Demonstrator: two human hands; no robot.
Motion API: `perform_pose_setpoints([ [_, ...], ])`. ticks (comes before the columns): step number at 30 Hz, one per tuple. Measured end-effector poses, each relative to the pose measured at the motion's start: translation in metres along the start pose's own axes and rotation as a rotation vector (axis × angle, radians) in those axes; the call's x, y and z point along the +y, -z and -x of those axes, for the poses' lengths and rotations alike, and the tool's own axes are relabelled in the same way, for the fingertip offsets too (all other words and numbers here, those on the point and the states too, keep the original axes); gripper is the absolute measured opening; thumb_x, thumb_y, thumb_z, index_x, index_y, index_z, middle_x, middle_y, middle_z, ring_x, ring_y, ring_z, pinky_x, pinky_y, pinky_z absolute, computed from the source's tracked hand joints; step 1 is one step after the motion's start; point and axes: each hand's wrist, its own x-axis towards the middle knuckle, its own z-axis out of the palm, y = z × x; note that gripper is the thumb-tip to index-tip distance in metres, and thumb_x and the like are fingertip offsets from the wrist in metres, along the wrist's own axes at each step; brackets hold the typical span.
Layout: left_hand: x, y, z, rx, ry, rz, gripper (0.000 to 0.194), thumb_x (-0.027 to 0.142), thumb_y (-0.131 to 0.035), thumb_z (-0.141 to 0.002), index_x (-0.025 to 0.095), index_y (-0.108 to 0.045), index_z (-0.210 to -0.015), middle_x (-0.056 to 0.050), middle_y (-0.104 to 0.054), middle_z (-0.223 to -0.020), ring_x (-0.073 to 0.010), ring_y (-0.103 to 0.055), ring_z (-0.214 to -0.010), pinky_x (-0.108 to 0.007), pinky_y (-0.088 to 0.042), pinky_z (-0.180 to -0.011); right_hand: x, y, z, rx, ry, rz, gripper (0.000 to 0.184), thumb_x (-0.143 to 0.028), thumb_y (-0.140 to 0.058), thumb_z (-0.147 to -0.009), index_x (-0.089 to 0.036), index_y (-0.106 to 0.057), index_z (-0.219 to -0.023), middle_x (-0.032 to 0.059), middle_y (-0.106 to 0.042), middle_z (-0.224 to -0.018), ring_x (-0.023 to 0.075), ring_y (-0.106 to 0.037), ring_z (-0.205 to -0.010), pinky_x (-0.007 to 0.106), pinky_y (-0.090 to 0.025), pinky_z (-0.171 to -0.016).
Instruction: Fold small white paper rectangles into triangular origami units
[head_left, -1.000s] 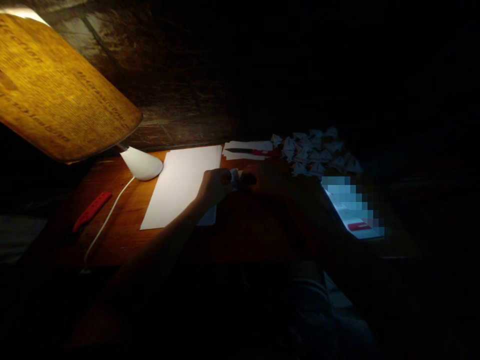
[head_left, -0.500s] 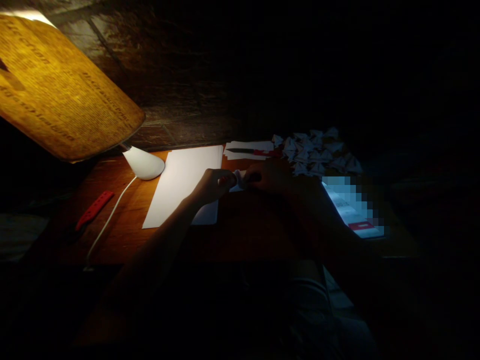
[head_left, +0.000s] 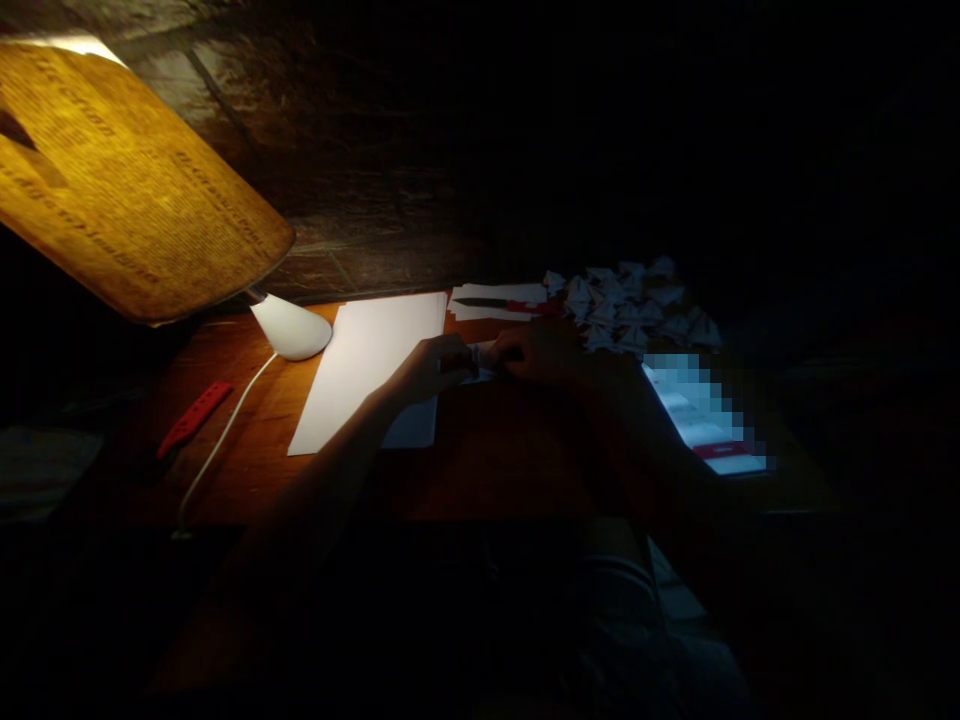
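Sitting between left grip [head_left: 431, 368] and right grip [head_left: 536, 355], small paper [head_left: 485, 360] is clamped by both.

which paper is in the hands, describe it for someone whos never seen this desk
Find the lit table lamp at the left, then the large white sheets beside its base. Near their right edge, the left hand and right hand hold a small white paper between them. It alone is held; the large sheets and the folded paper pieces lie on the table.

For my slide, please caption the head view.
By lamplight, left hand and right hand hold a small paper beside white sheets.
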Motion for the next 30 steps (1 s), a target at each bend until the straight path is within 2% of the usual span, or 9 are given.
perform_pose_setpoints([
  [6,-0.002,-0.001,0.000,0.002,0.004,-0.005,0.004,0.020,-0.073,-0.079,0.018,-0.069,-0.079,-0.001,-0.065,-0.081,-0.0147,-0.060,-0.074,-0.029,-0.049,-0.073,-0.005,0.000,0.001,-0.022,-0.015,-0.030,0.016,-0.013,-0.067,-0.080,-0.017,-0.078,-0.090,0.0059,-0.073,-0.098,0.0184,-0.064,-0.087,0.028,-0.043,-0.078],
  [13,-0.008,-0.003,0.001,0.004,-0.022,-0.003,0.005,0.019,-0.071,-0.079,0.019,-0.073,-0.083,-0.003,-0.069,-0.091,-0.0155,-0.062,-0.081,-0.030,-0.052,-0.079,-0.004,-0.001,0.000,-0.027,0.003,-0.028,0.026,-0.009,-0.066,-0.080,-0.020,-0.081,-0.098,0.0041,-0.073,-0.099,0.0168,-0.061,-0.083,0.028,-0.042,-0.076],
  [22,-0.010,-0.003,0.002,0.030,-0.068,0.002,0.012,0.020,-0.073,-0.080,0.019,-0.076,-0.093,-0.007,-0.075,-0.101,-0.0203,-0.069,-0.095,-0.036,-0.056,-0.090,0.001,-0.003,-0.002,0.013,-0.002,0.006,0.030,-0.005,-0.062,-0.078,-0.018,-0.082,-0.096,0.0059,-0.073,-0.101,0.0173,-0.063,-0.087,0.029,-0.044,-0.080],
  [27,-0.010,-0.004,0.003,0.040,-0.007,-0.007,0.013,0.019,-0.077,-0.078,0.020,-0.078,-0.091,-0.008,-0.077,-0.102,-0.0211,-0.071,-0.095,-0.038,-0.058,-0.091,-0.002,-0.002,-0.001,0.031,-0.010,-0.001,0.025,-0.009,-0.063,-0.082,-0.017,-0.082,-0.096,0.0068,-0.075,-0.102,0.0187,-0.065,-0.090,0.030,-0.045,-0.083],
  [30,-0.013,-0.005,0.003,0.049,0.009,-0.015,0.017,0.018,-0.078,-0.076,0.019,-0.078,-0.092,-0.008,-0.077,-0.102,-0.0207,-0.071,-0.093,-0.036,-0.059,-0.090,-0.006,-0.002,0.000,0.048,-0.024,-0.017,0.020,-0.020,-0.063,-0.090,-0.016,-0.081,-0.094,0.0071,-0.075,-0.099,0.0180,-0.064,-0.086,0.030,-0.044,-0.079],
])
